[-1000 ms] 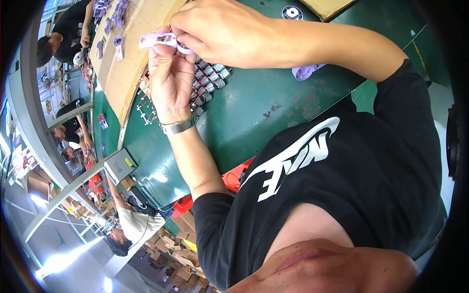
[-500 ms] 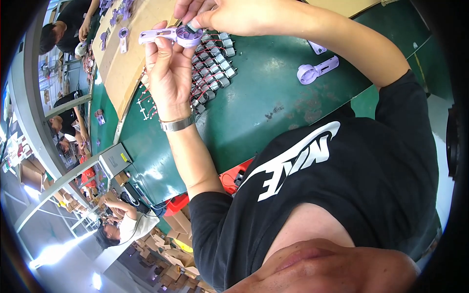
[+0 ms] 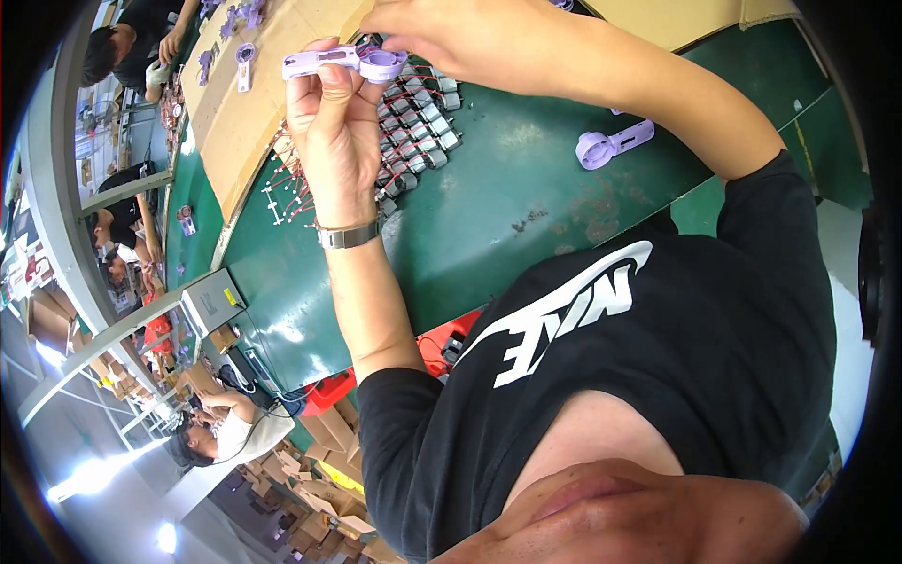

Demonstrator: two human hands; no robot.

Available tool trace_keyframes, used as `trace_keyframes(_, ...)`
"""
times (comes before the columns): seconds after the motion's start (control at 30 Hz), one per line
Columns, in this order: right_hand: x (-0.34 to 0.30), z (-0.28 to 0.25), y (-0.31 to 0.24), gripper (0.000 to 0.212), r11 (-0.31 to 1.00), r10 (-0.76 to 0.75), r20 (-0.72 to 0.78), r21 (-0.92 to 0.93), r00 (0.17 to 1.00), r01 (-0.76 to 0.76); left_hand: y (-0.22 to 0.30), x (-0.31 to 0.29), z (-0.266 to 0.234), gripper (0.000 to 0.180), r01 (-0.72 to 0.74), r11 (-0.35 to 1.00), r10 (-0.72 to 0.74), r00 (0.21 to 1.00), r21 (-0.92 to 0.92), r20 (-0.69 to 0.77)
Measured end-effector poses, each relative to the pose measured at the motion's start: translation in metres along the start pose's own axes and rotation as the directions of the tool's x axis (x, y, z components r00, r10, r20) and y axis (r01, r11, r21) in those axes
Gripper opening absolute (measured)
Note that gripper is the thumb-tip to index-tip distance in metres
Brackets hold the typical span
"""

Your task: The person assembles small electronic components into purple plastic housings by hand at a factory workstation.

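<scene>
My left hand [image 3: 331, 132] is raised over the table, its fingers and thumb closed around the handle of a light purple handheld-fan housing [image 3: 321, 62]. The housing's round ring points right, toward my right hand [image 3: 446, 39]. The right fingers are bent and pinched at the ring's far side, with a small dark piece by their tips, mostly hidden. Below the hands lie rows of small silver motors [image 3: 434, 127] with red wires. To the right, another purple fan housing [image 3: 615, 144] rests on the green table [image 3: 479, 226].
A cardboard sheet [image 3: 218, 127] covers the far left of the table, with a purple fan part [image 3: 245, 68] on it. At the left edge stands a grey metal box [image 3: 212, 303]. Several co-workers sit beyond, one reaching a hand [image 3: 171, 45] toward the table.
My left hand and the housing have shifted slightly right, and the ring has tilted. My right hand has moved a little right; the dark piece it pinched at the ring is now mostly hidden.
</scene>
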State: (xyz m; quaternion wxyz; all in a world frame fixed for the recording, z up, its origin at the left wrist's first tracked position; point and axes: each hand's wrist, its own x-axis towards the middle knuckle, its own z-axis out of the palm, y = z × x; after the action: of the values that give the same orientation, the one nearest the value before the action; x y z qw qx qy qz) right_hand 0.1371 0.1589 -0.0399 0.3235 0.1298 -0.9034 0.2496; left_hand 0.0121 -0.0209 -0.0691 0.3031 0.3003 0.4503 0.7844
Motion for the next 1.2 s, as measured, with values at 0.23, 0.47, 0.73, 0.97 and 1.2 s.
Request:
trace_keyframes(0.23,0.0,-0.01,-0.01,0.015,0.997,0.05,-0.114,-0.047,0.992,-0.056,-0.004,-0.002,0.0,0.037,-0.012,0.995,0.011,1.0,0.099,0.012)
trace_keyframes(0.47,0.009,-0.015,-0.01,0.01,0.762,0.428,0.213,0.436,0.878,-0.478,-0.002,0.0,-0.007,0.038,-0.031,0.991,0.027,0.999,0.132,0.029)
trace_keyframes(0.73,0.006,-0.012,-0.012,0.012,0.787,0.429,0.135,0.429,0.893,-0.443,0.004,-0.001,-0.006,0.036,0.002,0.992,-0.01,0.998,0.125,0.058)
trace_keyframes(0.97,0.002,0.004,-0.009,0.014,0.747,0.467,0.069,0.502,0.881,-0.435,0.004,0.001,-0.007,0.036,-0.055,0.994,0.051,0.998,0.099,0.043)
trace_keyframes(1.2,0.005,0.005,0.001,0.026,0.475,0.437,0.297,0.725,0.849,-0.498,0.007,0.003,-0.011,0.036,-0.1,0.985,0.091,0.994,0.143,0.068)
